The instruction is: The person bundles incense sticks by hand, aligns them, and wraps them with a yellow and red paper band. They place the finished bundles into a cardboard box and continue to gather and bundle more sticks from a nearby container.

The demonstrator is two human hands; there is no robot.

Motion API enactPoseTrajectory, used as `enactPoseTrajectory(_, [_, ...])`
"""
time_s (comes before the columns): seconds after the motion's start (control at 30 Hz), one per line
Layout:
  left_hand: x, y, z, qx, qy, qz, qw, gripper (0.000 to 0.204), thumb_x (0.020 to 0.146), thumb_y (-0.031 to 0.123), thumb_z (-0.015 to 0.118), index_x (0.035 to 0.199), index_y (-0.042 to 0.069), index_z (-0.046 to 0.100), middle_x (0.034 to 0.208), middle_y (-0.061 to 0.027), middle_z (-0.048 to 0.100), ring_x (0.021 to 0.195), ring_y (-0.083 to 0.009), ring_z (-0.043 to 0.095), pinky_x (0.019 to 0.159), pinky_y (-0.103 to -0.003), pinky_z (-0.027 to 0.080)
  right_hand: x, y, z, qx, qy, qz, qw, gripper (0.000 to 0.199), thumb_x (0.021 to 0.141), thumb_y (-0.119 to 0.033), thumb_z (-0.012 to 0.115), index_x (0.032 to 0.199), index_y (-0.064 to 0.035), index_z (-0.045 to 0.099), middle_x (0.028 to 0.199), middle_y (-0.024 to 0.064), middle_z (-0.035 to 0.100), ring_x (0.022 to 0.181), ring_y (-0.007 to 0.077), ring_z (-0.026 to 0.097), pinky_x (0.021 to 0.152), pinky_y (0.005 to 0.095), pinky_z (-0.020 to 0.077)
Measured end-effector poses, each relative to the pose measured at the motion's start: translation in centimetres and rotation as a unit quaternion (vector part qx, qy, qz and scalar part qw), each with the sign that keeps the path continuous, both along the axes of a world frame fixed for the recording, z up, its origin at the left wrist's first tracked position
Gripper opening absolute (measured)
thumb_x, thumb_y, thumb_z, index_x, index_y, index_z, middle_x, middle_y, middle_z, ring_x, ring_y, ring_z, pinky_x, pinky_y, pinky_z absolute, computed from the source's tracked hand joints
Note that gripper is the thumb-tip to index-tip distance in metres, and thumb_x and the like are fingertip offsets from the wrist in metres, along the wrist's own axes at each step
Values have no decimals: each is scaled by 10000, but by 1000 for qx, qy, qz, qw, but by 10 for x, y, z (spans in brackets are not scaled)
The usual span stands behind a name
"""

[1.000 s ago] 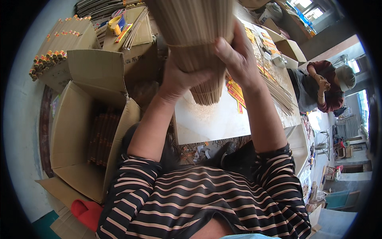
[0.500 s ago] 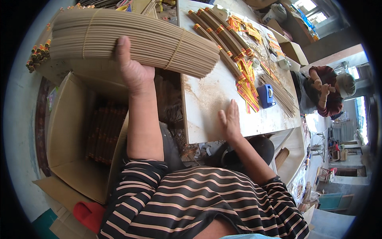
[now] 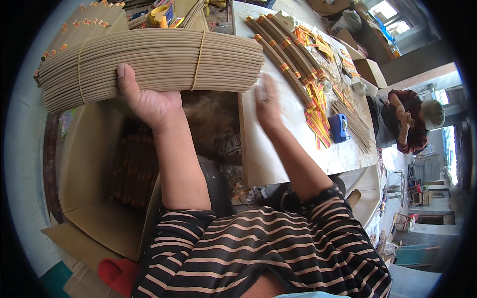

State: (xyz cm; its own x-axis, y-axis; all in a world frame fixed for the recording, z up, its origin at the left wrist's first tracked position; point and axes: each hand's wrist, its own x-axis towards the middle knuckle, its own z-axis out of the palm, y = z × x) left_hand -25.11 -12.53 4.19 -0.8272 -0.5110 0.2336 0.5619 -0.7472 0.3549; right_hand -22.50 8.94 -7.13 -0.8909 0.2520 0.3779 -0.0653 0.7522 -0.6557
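Observation:
My left hand (image 3: 146,97) grips a big bundle of long tan sticks (image 3: 149,64), tied with thin bands and held level above an open cardboard box (image 3: 87,159). Rows of packed sticks lie in the bottom of that box. My right hand (image 3: 267,105) is raised, blurred, with fingers apart, right at the bundle's right end and over the left edge of the white table (image 3: 293,149). It holds nothing.
Long wrapped stick bundles (image 3: 280,54) and red-yellow paper labels (image 3: 318,114) lie on the table, with a blue tape dispenser (image 3: 339,128). Another person (image 3: 410,121) works at the far right. More stick bundles (image 3: 79,25) stand top left. A red item (image 3: 117,273) lies on the floor.
The bundle went from upright in both hands to level in my left hand alone over the box. My right hand left the tabletop and rose toward the bundle's right end.

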Motion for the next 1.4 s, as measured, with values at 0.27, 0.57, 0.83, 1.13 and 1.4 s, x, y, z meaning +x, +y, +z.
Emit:
enactPoseTrajectory(0.27, [-3, -3, -6, 7, -10, 4, 1000, 612, 768, 391, 616, 1226, 20, 449, 1184, -120, 515, 1097, -273, 498, 939, -428, 418, 4, -7, -17, 70, -168, 65, 981, 522, 936, -355, 391, 1317, 2, 386, 1376, 215, 357, 1312, 323, 275, 1090, 394, 187])
enactPoseTrajectory(0.57, [7, 4, 2, 30, -25, -58, 998, 604, 777, 380, 623, 1232, 24, 447, 1197, -112, 511, 1109, -265, 491, 952, -423, 406, 61, -20, 11, 120, -7, 171, 978, 460, 908, -176, 500, 1318, 2, 389, 1350, 205, 389, 1270, 335, 357, 1055, 365, 279])
enactPoseTrajectory(0.83, [15, 26, -5, -28, 7, -164, 986, 640, 753, 353, 666, 1249, 21, 437, 1185, -114, 514, 1083, -254, 512, 925, -404, 446, 191, 17, 77, -212, -133, 109, 962, 285, 916, -206, 537, 1095, 6, 606, 1065, 75, 625, 1063, 158, 532, 970, 298, 357])
enactPoseTrajectory(1.13, [74, 98, 24, -270, 129, -276, 914, 677, 635, 147, 810, 1181, 2, 437, 1060, -69, 582, 951, -137, 564, 856, -298, 467, 111, 40, 155, -243, 154, 113, 951, 549, 995, -372, 215, 1164, 42, 532, 1128, 170, 578, 1090, 233, 520, 989, 340, 341])
enactPoseTrajectory(1.4, [80, 154, -31, -469, 191, -292, 812, 856, 653, 168, 826, 1320, 81, 296, 1185, -81, 513, 1089, -172, 497, 929, -318, 419, 99, 61, 111, -472, 199, 36, 858, 449, 965, -350, 286, 1185, 8, 444, 1097, 132, 571, 980, 205, 576, 844, 315, 472])
